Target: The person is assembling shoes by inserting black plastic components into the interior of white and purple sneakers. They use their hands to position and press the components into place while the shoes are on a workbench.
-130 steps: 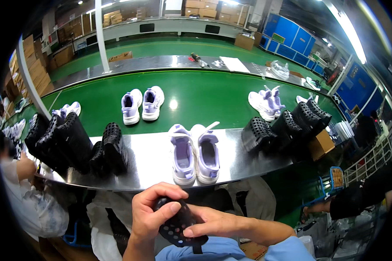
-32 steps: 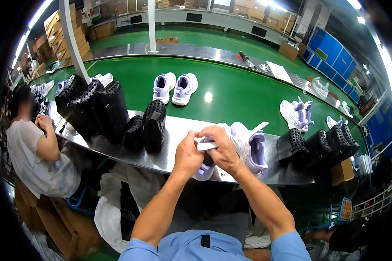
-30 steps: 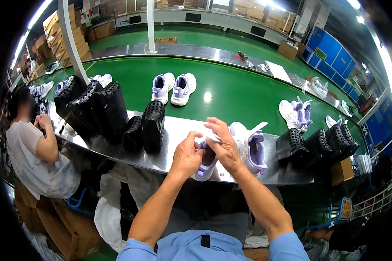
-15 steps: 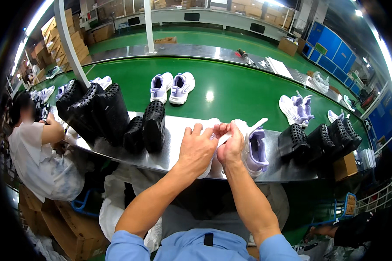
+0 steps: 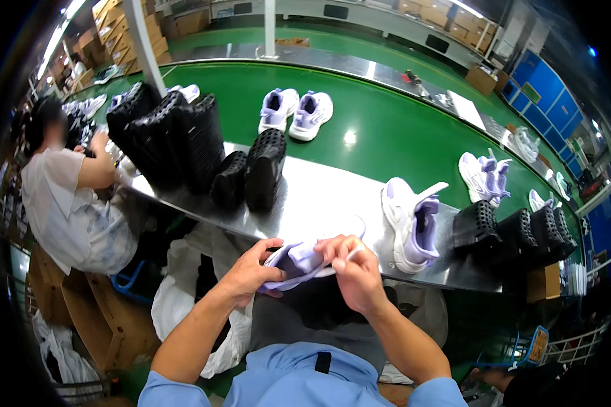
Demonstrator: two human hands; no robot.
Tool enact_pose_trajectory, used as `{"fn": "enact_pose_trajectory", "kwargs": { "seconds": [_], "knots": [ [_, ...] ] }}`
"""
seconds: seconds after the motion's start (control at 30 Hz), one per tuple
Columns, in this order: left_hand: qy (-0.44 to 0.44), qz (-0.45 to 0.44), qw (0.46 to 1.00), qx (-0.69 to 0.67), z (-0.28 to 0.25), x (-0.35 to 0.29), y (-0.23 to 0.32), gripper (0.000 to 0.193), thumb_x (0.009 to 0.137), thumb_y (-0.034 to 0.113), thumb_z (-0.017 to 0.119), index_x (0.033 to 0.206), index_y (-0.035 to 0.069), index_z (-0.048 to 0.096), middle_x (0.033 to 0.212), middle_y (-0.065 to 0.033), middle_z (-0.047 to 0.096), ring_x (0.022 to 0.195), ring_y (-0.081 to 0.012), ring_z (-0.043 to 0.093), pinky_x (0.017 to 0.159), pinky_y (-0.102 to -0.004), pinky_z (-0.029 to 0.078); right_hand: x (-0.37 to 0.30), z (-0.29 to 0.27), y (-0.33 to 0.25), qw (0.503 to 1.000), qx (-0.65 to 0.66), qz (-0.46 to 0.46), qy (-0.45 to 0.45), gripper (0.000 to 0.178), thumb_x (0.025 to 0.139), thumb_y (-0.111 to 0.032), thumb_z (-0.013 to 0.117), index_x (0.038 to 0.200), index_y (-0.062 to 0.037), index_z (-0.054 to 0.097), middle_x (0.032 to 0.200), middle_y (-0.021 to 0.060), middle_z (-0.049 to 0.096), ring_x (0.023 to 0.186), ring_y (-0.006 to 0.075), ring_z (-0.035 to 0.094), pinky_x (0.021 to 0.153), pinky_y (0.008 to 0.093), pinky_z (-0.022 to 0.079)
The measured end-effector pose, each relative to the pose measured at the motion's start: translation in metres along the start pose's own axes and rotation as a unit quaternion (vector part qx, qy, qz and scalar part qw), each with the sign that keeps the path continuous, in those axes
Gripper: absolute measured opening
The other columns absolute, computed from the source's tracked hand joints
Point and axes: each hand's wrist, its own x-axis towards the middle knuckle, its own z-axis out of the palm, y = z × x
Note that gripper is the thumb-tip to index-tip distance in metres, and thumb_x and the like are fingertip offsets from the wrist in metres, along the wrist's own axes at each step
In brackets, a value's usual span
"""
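A white and lavender sneaker (image 5: 305,256) is held near the bench's front edge, its lavender opening turned toward me. My left hand (image 5: 250,274) is closed on the padded collar, thumb on the inner side. At the tongue side, my right hand (image 5: 357,275) pinches a white part with thumb and fingers; whether this is the tongue or a strap I cannot tell. The toe partly blends into the bright bench. Just right of my right hand stands another sneaker (image 5: 402,220) of the same kind, its white tongue sticking up.
Beyond the steel bench (image 5: 319,180) runs a green surface (image 5: 387,146) bearing a pair of sneakers (image 5: 310,115) and, farther right, more sneakers (image 5: 480,176). Upright black perforated pieces (image 5: 265,173) stand left, others (image 5: 478,227) right. A person (image 5: 75,190) sits at the left.
Both hands have come down toward my body with the sneaker, which has turned to show its opening. My left hand has shifted to the collar. The view has swung slightly.
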Motion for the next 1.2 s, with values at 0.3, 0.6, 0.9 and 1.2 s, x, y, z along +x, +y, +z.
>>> {"fn": "enact_pose_trajectory", "kwargs": {
  "seconds": [0.3,0.6,0.9,1.2],
  "knots": [
    [0.081,0.247,0.929,0.264,0.003,-0.027,-0.001,0.068,0.071,-0.007,0.062,0.137,0.007,0.061,0.146,-0.0155,0.051,0.129,-0.0247,0.056,0.104,-0.0339,0.05,-0.04,0.005,-0.077,0.835,-0.533,-0.054,-0.131,0.02,0.081,-0.008,0.088,0.094,-0.0065,0.074,0.088,0.0073,0.066,0.08,0.0238,0.067,0.066,0.0354,0.052],
    [0.004,0.404,0.8,0.444,0.006,-0.031,0.026,0.068,0.067,-0.005,0.066,0.133,0.009,0.064,0.153,-0.0206,0.049,0.14,-0.0433,0.049,0.116,-0.0474,0.045,-0.037,0.02,-0.076,0.84,-0.517,-0.058,-0.153,0.015,0.089,-0.006,0.081,0.101,-0.0047,0.072,0.087,0.0106,0.066,0.08,0.0312,0.068,0.07,0.0401,0.054],
    [-0.042,0.454,0.765,0.454,0.011,-0.033,0.033,0.07,0.066,-0.004,0.068,0.135,0.008,0.063,0.151,-0.0193,0.053,0.136,-0.0422,0.052,0.112,-0.048,0.047,-0.032,0.034,-0.076,0.854,-0.495,0.078,-0.137,0.013,0.096,-0.01,0.074,0.104,-0.0007,0.071,0.093,0.0164,0.072,0.084,0.036,0.071,0.077,0.043,0.056],
    [-0.056,0.434,0.774,0.457,0.013,-0.039,0.026,0.071,0.066,-0.004,0.067,0.136,0.008,0.062,0.147,-0.0198,0.056,0.133,-0.0418,0.054,0.111,-0.0483,0.048,-0.03,0.043,-0.065,0.823,-0.534,0.133,-0.137,0.017,0.097,-0.016,0.072,0.098,0.0012,0.072,0.088,0.0206,0.073,0.079,0.0382,0.072,0.074,0.0442,0.057]
  ]
}}
